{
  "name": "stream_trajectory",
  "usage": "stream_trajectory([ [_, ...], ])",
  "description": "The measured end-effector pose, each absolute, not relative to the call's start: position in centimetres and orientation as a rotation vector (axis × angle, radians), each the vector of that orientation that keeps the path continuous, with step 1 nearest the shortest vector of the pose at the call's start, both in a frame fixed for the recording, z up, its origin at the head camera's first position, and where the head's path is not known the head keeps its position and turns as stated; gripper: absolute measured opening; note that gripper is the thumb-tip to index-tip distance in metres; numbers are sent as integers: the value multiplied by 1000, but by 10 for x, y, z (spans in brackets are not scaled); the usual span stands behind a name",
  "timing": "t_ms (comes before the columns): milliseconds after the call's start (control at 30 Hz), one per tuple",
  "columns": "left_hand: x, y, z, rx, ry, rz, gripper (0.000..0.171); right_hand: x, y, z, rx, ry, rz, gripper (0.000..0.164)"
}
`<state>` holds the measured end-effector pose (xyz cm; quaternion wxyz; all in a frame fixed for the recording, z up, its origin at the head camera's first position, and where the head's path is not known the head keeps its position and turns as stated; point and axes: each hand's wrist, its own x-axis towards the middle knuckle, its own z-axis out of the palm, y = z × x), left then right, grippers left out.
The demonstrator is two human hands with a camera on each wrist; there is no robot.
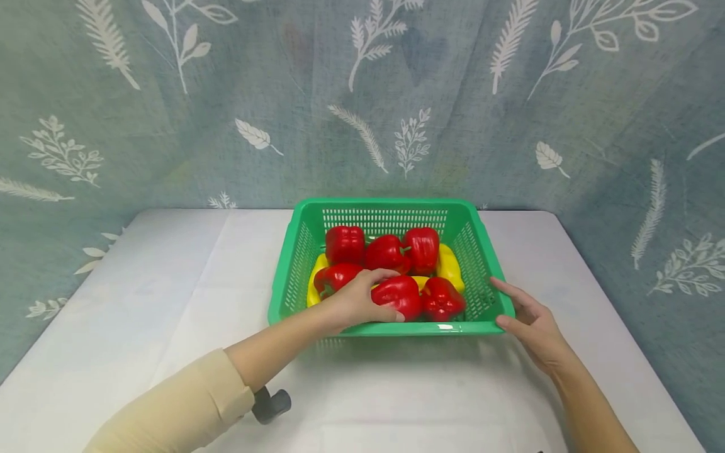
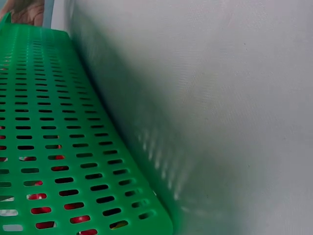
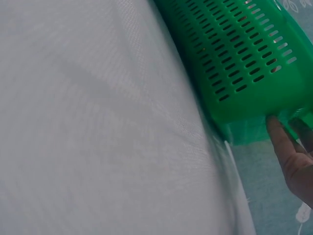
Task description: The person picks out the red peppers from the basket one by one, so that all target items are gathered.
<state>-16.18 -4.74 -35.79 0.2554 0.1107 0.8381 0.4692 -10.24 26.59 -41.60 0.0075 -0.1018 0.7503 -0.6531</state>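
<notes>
Red bell pepper [image 1: 399, 298] sits between the thumb [image 1: 392, 314] and curved fingers [image 1: 382, 275] of the left hand [image 1: 362, 301], which grasps it. The right hand [image 1: 535, 327] grips the near corner of the green basket [image 1: 476, 328], which extends to that hand's left.

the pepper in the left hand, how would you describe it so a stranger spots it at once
On the white table, find the green basket. Midway along its near rim, just inside, is the held pepper, red and glossy. It alone is gripped by the left hand; the next pepper to its right, also red, is untouched.
</notes>
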Motion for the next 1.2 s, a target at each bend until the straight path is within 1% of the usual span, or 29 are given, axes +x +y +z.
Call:
stream_trajectory([
  [167, -163, -48, -358, 300, 2214, 1276, 77, -103, 265, -416, -339, 2328, -2061, 58],
  [267, -164, -48, -358, 294, 2201, 1280, 86, -102, 264, -417, -304, 2353, -2026, 58],
  [367, -164, -48, -358, 304, 2184, 1301, 88, -101, 264, -417, -265, 2385, -1983, 58],
  [500, -164, -50, -358, 333, 2159, 1323, 81, -100, 264, -416, -266, 2392, -1980, 58],
  [900, -167, -50, -356, 315, 2148, 1359, 78, -102, 267, -418, -310, 2411, -1970, 57],
  [1200, -166, -65, -335, 318, 2209, 1360, 78, -102, 265, -417, -344, 2385, -1995, 57],
])
